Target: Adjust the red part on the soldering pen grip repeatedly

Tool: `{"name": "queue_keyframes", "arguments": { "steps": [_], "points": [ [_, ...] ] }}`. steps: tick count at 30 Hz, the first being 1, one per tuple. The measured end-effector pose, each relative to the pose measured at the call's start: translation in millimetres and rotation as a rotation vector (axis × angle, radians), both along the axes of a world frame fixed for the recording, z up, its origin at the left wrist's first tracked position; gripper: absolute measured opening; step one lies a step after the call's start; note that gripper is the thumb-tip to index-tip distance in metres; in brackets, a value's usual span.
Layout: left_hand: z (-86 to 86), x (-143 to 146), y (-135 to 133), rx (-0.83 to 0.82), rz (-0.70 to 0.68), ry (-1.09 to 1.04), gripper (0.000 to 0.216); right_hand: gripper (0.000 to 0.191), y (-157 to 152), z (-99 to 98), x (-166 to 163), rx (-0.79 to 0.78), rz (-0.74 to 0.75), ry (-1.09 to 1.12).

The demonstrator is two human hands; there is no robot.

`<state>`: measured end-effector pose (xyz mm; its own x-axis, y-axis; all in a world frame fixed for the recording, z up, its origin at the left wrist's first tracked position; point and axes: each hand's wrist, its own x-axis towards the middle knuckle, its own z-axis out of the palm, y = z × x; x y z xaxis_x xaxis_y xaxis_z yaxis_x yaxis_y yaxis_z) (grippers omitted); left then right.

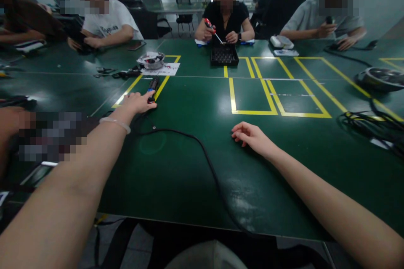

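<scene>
My left hand stretches far over the green table, a clear bracelet on its wrist. Its thumb and fingers close around the near end of a slim black handheld tool with blue and orange-red parts; its exact kind is not plain. This tool lies inside a yellow tape outline, pointing away from me. My right hand rests at the table's middle right, fingers loosely curled and slightly apart, with nothing in them. A black cable runs from near my left hand across the tabletop to the front edge.
Yellow tape rectangles mark the green table. Beyond the tool are a clear bowl of parts and a paper. Coiled cables and a round metal part lie right. A person opposite holds a red screwdriver over a black tray.
</scene>
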<state>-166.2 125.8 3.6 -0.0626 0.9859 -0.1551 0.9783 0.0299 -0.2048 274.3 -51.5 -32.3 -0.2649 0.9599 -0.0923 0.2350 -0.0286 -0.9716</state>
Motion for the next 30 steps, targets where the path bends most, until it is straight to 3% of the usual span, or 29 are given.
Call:
{"name": "queue_keyframes", "arguments": {
  "steps": [5,12,17,21,26,30],
  "points": [
    [-2.4,-29,11,0.039,0.048,-0.063,0.092,0.020,0,-0.5,0,-0.007,-0.032,0.054],
    [-1.8,-26,11,0.026,0.054,-0.067,0.105,0.021,-6,1.7,2,-0.006,-0.028,0.062],
    [-5.8,-18,7,0.060,0.033,-0.062,0.086,0.022,-6,-0.8,1,0.002,-0.032,0.049],
    [-8.9,4,-9,0.121,-0.003,-0.036,0.068,0.022,-5,-0.5,0,0.013,-0.031,0.043],
    [-7.2,55,-50,0.175,-0.100,0.032,0.062,0.024,-5,0.6,-1,0.044,-0.056,0.042],
    [-3.8,104,-94,0.191,-0.214,0.035,0.059,0.019,-11,7.9,-4,0.224,-0.126,-0.103]
  ]
}}
